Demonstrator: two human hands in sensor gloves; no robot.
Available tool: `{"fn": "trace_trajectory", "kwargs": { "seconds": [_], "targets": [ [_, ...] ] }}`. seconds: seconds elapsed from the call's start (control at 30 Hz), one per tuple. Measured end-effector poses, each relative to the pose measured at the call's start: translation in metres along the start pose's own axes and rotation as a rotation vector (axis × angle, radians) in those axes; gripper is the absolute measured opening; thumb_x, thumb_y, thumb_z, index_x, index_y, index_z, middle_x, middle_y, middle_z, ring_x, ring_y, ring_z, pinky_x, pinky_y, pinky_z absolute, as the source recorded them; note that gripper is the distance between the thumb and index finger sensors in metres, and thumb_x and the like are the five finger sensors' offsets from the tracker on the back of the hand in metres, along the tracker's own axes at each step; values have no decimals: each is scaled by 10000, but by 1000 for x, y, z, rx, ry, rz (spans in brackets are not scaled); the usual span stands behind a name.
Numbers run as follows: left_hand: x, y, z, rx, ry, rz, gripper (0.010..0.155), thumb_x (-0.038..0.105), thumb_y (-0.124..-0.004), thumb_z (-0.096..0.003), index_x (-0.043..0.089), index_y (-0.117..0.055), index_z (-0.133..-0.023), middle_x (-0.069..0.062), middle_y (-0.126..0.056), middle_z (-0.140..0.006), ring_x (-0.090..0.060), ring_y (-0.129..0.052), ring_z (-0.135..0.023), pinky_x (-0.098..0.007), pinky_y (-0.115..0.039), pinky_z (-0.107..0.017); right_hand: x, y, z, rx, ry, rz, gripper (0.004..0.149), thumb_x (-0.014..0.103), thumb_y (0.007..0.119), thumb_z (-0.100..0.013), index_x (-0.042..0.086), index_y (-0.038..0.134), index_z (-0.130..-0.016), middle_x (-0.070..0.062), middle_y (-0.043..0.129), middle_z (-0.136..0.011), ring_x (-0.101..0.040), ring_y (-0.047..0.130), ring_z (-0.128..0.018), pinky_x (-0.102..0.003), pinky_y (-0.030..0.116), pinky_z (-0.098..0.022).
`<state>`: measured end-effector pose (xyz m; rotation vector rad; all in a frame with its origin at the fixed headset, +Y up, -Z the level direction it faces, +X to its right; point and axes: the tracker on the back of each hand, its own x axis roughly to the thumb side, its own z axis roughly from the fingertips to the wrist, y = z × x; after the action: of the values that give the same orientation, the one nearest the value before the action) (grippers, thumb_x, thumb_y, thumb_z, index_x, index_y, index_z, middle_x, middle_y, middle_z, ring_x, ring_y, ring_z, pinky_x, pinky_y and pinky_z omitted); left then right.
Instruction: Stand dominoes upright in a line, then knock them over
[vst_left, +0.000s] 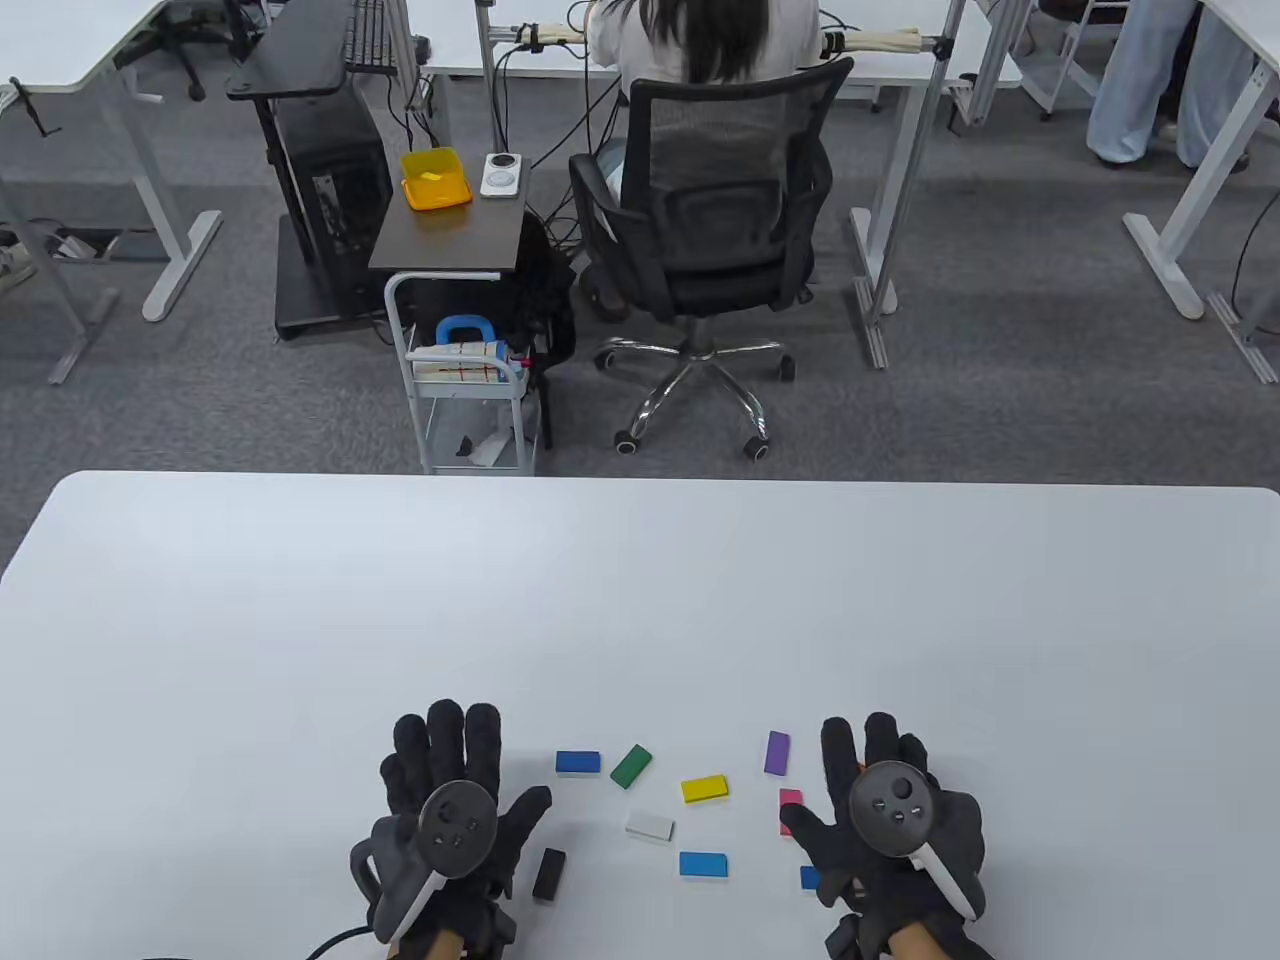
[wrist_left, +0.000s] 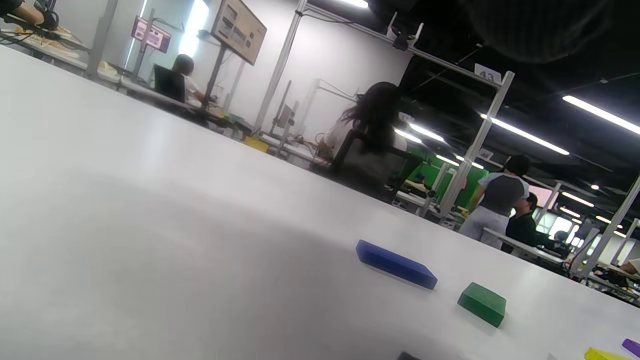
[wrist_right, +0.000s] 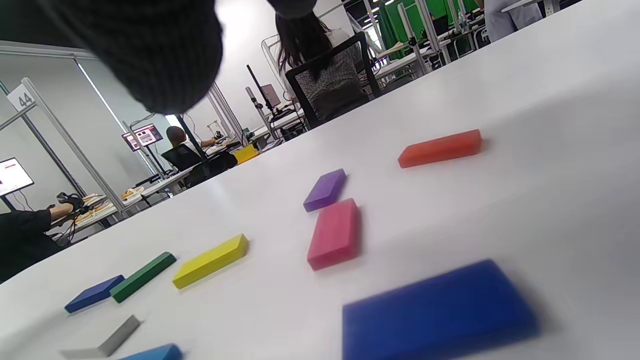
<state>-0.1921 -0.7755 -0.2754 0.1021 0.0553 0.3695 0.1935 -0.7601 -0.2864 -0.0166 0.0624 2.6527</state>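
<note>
Several coloured dominoes lie flat on the white table (vst_left: 640, 600) between my hands: blue (vst_left: 578, 763), green (vst_left: 631, 766), yellow (vst_left: 704, 788), purple (vst_left: 777, 752), white (vst_left: 650, 826), light blue (vst_left: 703, 864) and black (vst_left: 548, 873). My left hand (vst_left: 450, 770) lies palm down with straight fingers, left of the blue one, holding nothing. My right hand (vst_left: 885, 775) lies the same way; its thumb partly covers a pink domino (vst_left: 789, 800) and a dark blue one (vst_left: 808, 878). In the right wrist view an orange domino (wrist_right: 440, 148) lies flat beyond the pink one (wrist_right: 334, 233).
Beyond the far table edge stand an office chair (vst_left: 715, 220) with a seated person, a small cart (vst_left: 470, 400) and other desks. The dominoes sit near the front edge, within a hand's width of each hand.
</note>
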Motion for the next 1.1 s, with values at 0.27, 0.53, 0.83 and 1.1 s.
{"fn": "trace_trajectory", "kwargs": {
  "seconds": [0.27,0.53,0.83,1.1],
  "targets": [
    [9,-16,-3,-81,-41,-75,916,676,-694,-365,369,-159,-1042,-80,-119,-1207,-472,-131,-1080,-658,-301,-807,2,3,0,10,-6,5,891,566,774,-400,195,339,-1083,-234,168,-1091,-637,268,-950,-746,364,-680],
    [15,-18,-4,-149,-55,-84,918,672,-697,-368,374,-144,-1039,-78,-85,-1200,-470,-105,-1075,-657,-290,-808,12,0,-1,-1,-41,-5,888,562,777,-403,195,340,-1083,-225,190,-1097,-620,289,-962,-750,359,-680],
    [19,-15,-7,-165,-71,-64,915,664,-704,-372,374,-149,-1040,-79,-96,-1204,-470,-106,-1075,-657,-285,-809,35,-6,-7,-28,-91,-60,914,532,852,-384,191,372,-1083,-221,277,-1111,-602,370,-978,-750,390,-683],
    [16,-20,-13,-190,-44,-76,909,666,-695,-374,373,-152,-1042,-78,-103,-1206,-469,-104,-1075,-655,-284,-810,86,9,-30,14,-125,61,864,392,917,-393,183,429,-1074,-167,467,-1111,-569,471,-992,-747,401,-694]
  ]
}}
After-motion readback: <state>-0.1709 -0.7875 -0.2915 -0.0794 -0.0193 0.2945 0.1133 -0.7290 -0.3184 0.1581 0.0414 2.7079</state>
